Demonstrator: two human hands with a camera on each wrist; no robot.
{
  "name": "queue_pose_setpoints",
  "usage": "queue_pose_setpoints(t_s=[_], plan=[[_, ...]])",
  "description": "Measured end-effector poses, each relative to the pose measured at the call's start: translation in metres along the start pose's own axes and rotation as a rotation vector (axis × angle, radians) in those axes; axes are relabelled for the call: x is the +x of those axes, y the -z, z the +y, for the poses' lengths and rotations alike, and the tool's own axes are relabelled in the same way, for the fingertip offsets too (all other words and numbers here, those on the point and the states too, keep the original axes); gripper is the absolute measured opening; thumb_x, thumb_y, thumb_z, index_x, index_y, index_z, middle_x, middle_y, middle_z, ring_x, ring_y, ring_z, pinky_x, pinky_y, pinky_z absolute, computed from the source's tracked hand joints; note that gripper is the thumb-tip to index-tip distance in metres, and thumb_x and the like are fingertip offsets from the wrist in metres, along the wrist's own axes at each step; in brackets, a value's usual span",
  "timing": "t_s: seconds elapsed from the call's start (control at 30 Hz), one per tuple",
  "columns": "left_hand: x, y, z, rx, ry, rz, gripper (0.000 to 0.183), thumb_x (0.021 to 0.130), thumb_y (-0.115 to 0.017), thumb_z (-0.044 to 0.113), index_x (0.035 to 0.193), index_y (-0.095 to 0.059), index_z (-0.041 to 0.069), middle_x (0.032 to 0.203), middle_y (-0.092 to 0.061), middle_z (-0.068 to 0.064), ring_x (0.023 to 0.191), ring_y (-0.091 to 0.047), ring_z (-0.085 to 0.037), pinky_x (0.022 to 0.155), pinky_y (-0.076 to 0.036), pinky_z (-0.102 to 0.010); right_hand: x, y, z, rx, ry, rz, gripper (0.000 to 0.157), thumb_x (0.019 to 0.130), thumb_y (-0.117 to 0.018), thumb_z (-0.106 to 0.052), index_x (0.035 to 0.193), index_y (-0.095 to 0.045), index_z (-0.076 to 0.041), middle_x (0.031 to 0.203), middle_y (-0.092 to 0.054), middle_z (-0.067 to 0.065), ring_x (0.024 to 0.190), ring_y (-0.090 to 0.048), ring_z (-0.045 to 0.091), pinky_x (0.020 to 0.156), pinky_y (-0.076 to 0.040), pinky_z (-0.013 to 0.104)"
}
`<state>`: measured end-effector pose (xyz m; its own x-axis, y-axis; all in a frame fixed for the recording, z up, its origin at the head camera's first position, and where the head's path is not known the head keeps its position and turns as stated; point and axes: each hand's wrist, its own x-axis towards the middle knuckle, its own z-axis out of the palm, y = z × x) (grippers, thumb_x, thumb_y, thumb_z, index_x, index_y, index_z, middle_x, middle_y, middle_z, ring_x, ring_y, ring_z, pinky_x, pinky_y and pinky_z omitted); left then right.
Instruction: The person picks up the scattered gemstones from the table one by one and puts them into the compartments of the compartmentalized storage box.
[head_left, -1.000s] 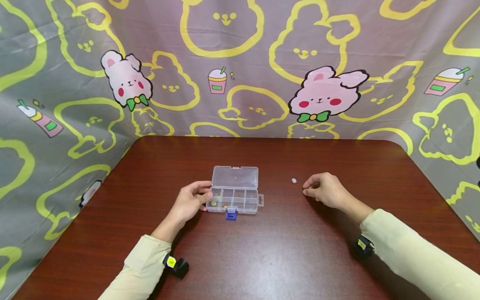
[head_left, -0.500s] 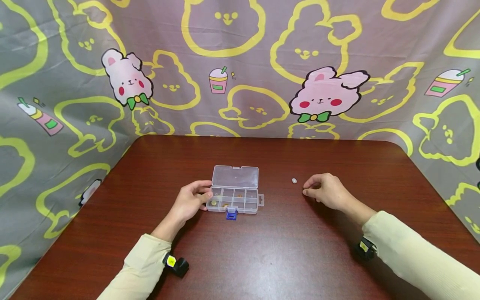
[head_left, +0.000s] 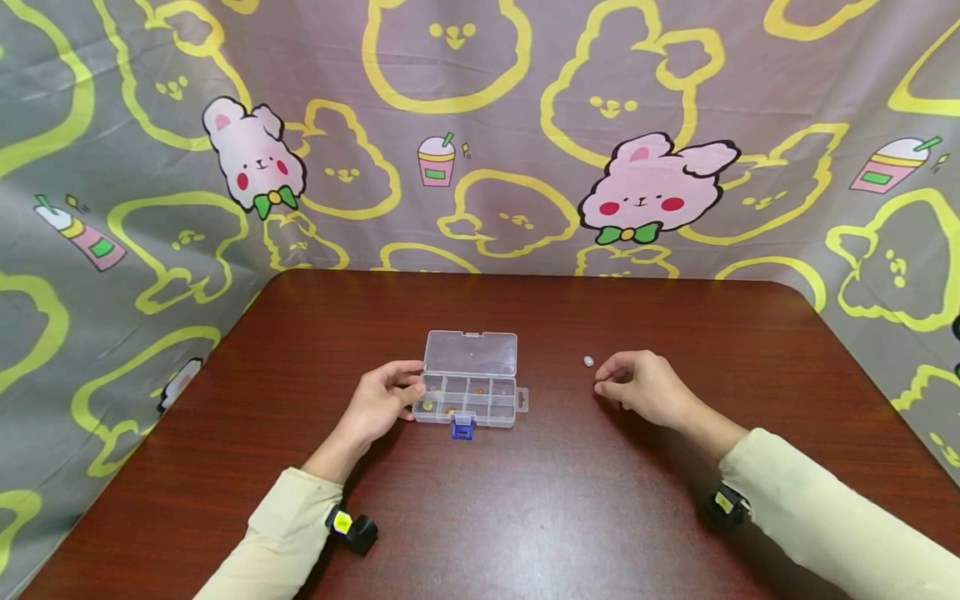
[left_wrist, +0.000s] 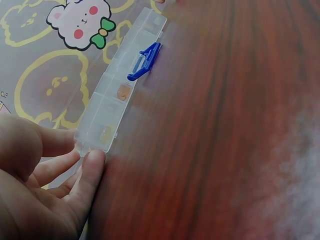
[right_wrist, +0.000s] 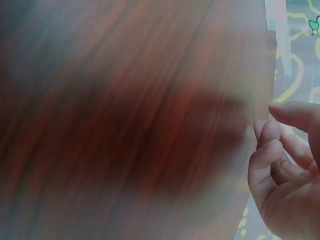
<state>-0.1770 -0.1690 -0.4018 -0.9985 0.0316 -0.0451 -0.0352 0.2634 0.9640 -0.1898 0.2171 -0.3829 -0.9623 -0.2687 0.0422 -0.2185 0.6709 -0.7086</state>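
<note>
A clear plastic compartment box [head_left: 501, 408] lies on the table with its lid [head_left: 471, 354] raised at the back and a blue latch [head_left: 462, 431] in front. A few small yellow and amber bits, perhaps beads, sit in its compartments, among them an amber one [left_wrist: 123, 92]. My left hand [head_left: 377, 406] grips the box's left end between thumb and fingers. To the right of the box lies a small white bead [head_left: 588, 362]. My right hand [head_left: 651, 387] is just right of and nearer than this bead, fingers bent, thumb apart from the forefinger; nothing shows between them.
The dark red-brown wooden table [head_left: 525, 517] runs back to a grey curtain [head_left: 517, 150] printed with yellow outlines and rabbits. A clear hang tab [head_left: 522, 400] sticks out of the box's right end. Both wrists wear black cameras.
My right hand has shifted a little to the left, and its thumb and forefinger have spread slightly. My left hand, the box and the white bead stay where they were.
</note>
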Motion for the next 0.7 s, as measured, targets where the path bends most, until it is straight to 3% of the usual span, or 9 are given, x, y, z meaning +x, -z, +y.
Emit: queue_pose_setpoints(t_s=[0.7], plan=[[-0.001,-0.001,0.000,0.008,-0.003,0.001,0.037,0.094,-0.066,-0.001,0.130,-0.060,-0.006,0.112,-0.065,-0.024,0.074,-0.062,-0.015,0.055,-0.055,-0.027,-0.002,-0.027,-0.029,0.071,0.130,-0.016,0.008,0.085,-0.076,-0.004,0.091,-0.072,-0.007,0.076,-0.069,-0.001,0.052,-0.058,0.013,0.049,-0.052,0.028]])
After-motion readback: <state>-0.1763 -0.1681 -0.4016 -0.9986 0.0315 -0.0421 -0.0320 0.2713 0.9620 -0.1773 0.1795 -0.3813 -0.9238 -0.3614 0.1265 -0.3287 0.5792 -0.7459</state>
